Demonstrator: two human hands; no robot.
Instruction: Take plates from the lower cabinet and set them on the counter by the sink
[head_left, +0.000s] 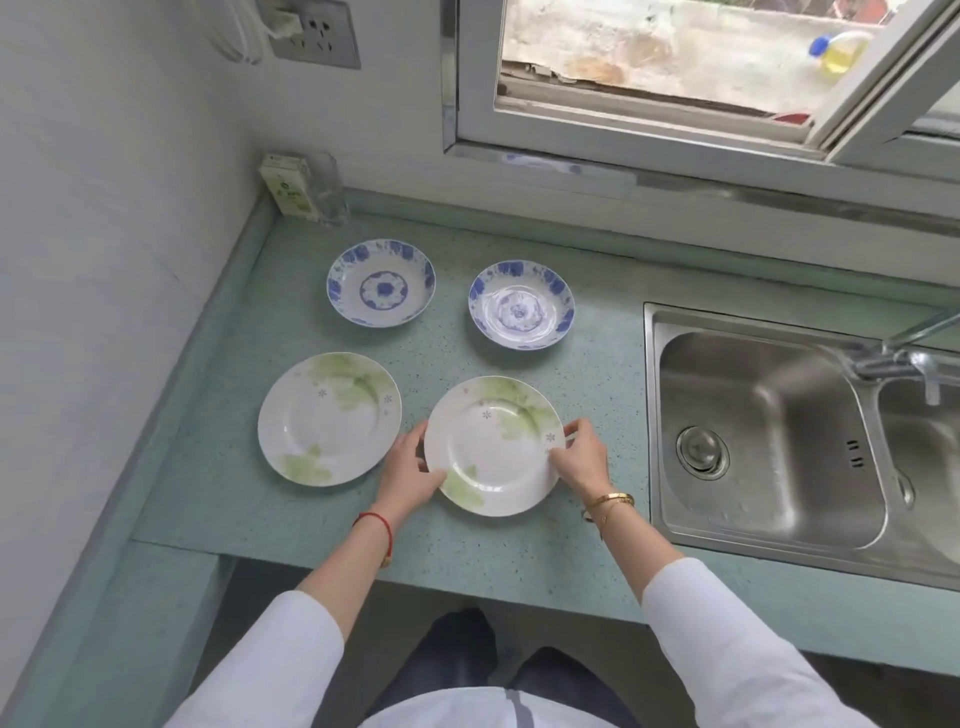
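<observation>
A white plate with green leaves (493, 452) lies on the green speckled counter (597, 374), just left of the sink. My left hand (408, 467) grips its left rim and my right hand (579, 457) grips its right rim. A second green-leaf plate (327, 418) lies flat to its left. Behind them sit two blue-patterned deep plates, one at the back left (381, 283) and one at the back right (521, 305). The lower cabinet is out of sight below the counter edge.
A steel sink (763, 431) with a tap (904, 358) fills the counter's right side. A small carton (288, 187) and a clear glass (330, 192) stand in the back left corner. A wall closes the left; a window is behind.
</observation>
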